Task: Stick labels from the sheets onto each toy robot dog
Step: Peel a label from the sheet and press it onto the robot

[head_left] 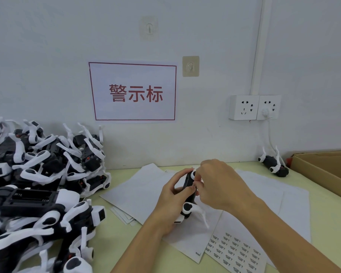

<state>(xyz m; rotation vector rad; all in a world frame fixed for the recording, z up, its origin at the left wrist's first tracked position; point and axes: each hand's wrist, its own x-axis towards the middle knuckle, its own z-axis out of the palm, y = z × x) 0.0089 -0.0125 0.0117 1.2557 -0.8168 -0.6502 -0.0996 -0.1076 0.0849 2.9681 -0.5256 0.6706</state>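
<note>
**Both hands on one toy dog over the label sheets**

The left hand (170, 196) comes in from the lower middle, forearm bare, fingers curled round a black-and-white toy dog (189, 198) held nose-down over the papers in the middle of the worktop (114, 239). The right hand (215, 184) reaches across from the lower right, its knuckles up and its fingertips pinched together against the dog's dark body; whether a label sits between them I cannot tell, it is too small and hidden.

The dog is glossy plastic, a black trunk with rounded white hips and thin white legs; one white leg sticks out below the hands. Under it lie loose white sheets (138, 192), flat and matte, fanned across the pale green worktop. One label sheet (236, 253) near the front edge carries rows of small printed labels; their number is too fine to count.

A heap of dogs (37, 184) of the same make, tangled and far too many to count, fills the left side against the wall. One lone dog (274, 164) lies on its side near the back edge, at the right. A brown cardboard box (323, 170) sits at the right edge. On the wall hang a red-bordered sign (134, 92), two sockets (254, 107) and two stick-on hooks (190, 66).
</note>
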